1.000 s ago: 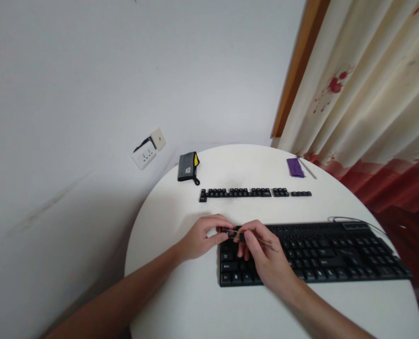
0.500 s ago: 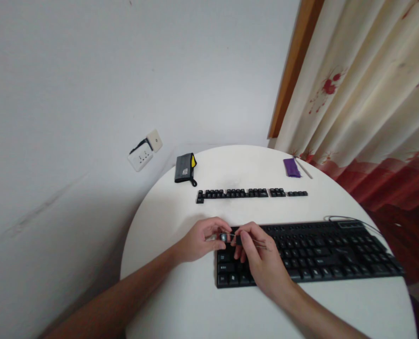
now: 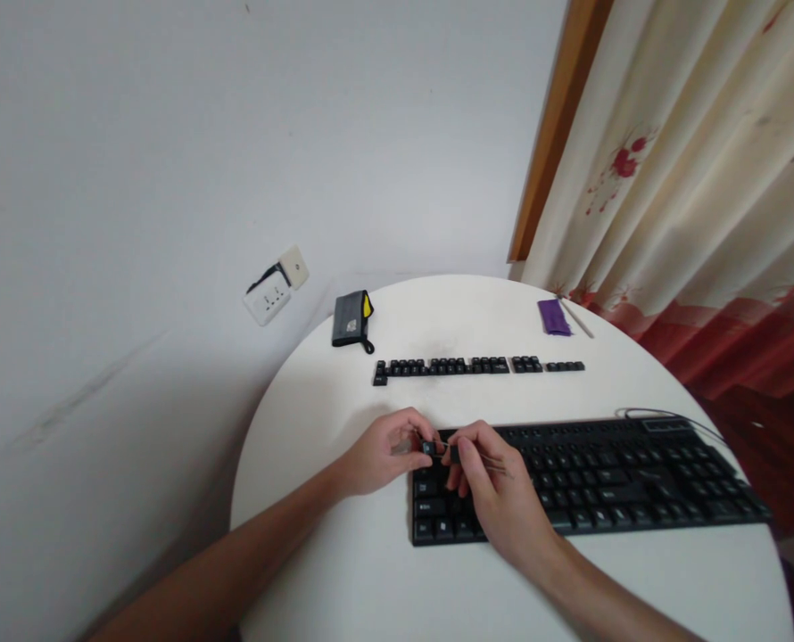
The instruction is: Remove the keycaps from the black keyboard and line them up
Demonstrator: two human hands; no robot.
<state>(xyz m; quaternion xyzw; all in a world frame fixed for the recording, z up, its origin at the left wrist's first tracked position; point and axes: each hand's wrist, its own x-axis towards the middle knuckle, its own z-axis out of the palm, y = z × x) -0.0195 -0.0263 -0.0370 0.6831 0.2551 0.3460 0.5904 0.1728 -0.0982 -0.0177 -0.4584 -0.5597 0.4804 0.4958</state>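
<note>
Left hand [image 3: 378,456] pinches a keycap [image 3: 427,448] just over the keyboard's [image 3: 604,486] top-left corner. Right hand [image 3: 500,499] pinches a thin wire tool [image 3: 485,457] against it. Half a second back the keycap showed a pale side, now dark, so it's been turned and looks loose.

white wall [image 3: 169,134], wall socket [image 3: 268,301], floral curtain [image 3: 691,160], round white table [image 3: 370,571]

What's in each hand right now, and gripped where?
Left hand pinches a black keycap by its sides, between thumb and fingertips. Right hand pinches a thin wire tool near its keycap end.
</note>
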